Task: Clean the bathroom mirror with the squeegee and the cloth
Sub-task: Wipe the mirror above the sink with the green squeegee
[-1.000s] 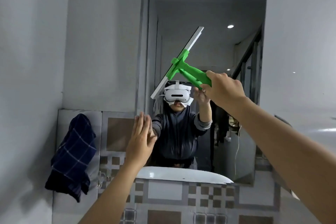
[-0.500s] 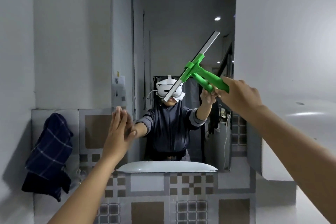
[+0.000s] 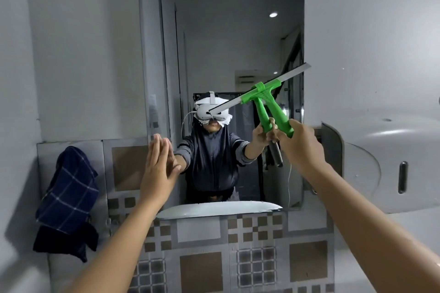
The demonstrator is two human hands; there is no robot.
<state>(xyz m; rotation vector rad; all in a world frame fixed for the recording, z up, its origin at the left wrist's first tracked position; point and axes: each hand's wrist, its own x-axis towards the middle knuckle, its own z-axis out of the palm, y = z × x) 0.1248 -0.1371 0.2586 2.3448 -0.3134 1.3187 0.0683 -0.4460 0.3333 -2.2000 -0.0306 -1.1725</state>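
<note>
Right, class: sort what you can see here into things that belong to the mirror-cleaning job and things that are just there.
Part of the job:
mirror
green squeegee, gripped in the right hand
blue checked cloth, hanging on the wall at left
left hand, flat against the mirror

Just there:
white dispenser on the right wall
patterned wall tiles

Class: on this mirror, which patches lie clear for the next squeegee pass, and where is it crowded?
Clear: the mirror above the squeegee. Crowded: lower left, where the left hand lies flat on the glass, and lower right, around the right hand.
</note>
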